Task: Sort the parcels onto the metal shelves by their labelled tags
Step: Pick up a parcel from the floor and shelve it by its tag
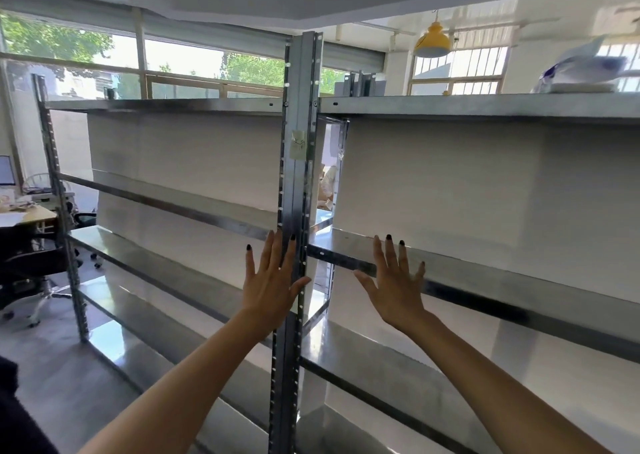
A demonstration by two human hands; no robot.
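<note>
Two bays of metal shelves (485, 109) meet at a punched upright post (300, 83). A small pale paper tag (298, 144) is stuck to the post, and its scribbled handwriting is too faint to read. One parcel (581, 73), white with a blue mark and blurred, lies on the top shelf at the far right; its label cannot be made out. The left grip (273, 280) is raised in front of the post, fingers spread and holding nothing, with the thumb crossing the post; I cannot tell whether it touches the metal. The right grip (398, 285) is also spread and bare, held up before the edge of a middle shelf in the right bay. White boards back the shelves. Behind, wide windows (194, 59) show green trees and a yellow pendant lamp (433, 41) hangs. At left, a tabletop (31, 216) with a monitor (7, 175) stands by a black office chair (31, 270) on grey floor (52, 367).
</note>
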